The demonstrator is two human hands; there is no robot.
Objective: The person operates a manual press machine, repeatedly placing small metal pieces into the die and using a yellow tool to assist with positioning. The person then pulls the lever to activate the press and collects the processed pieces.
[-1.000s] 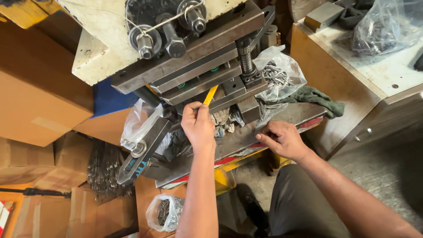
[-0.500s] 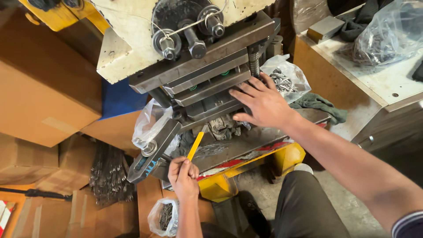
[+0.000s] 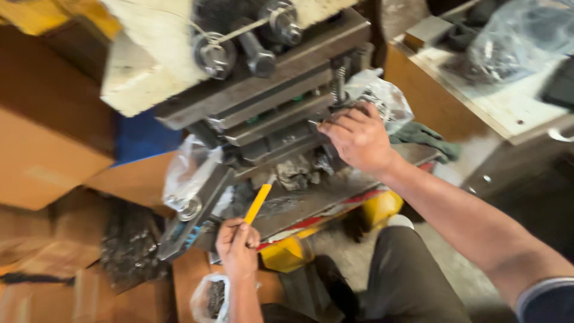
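Note:
My left hand (image 3: 237, 245) is closed around a thin yellow stick (image 3: 258, 203) that points up toward the bed of a metal press machine (image 3: 263, 90). My right hand (image 3: 357, 137) reaches up to the dark die plates (image 3: 269, 125) at the machine's right side, fingertips touching the metal next to a clear plastic bag of parts (image 3: 382, 96). Whether its fingers pinch a small piece there is unclear. A crumpled clump of metal scraps (image 3: 299, 170) lies on the machine's tray between my hands.
Cardboard boxes (image 3: 42, 149) stack at the left. A clear bag (image 3: 185, 173) hangs at the machine's left. A yellow bin (image 3: 287, 254) sits under the tray. A workbench (image 3: 508, 90) with bagged items stands at the right. A green rag (image 3: 424, 136) lies beside it.
My left hand pulled back from the die with the yellow stick and dropped below the tray. My right hand rose from the tray edge up to the die plates.

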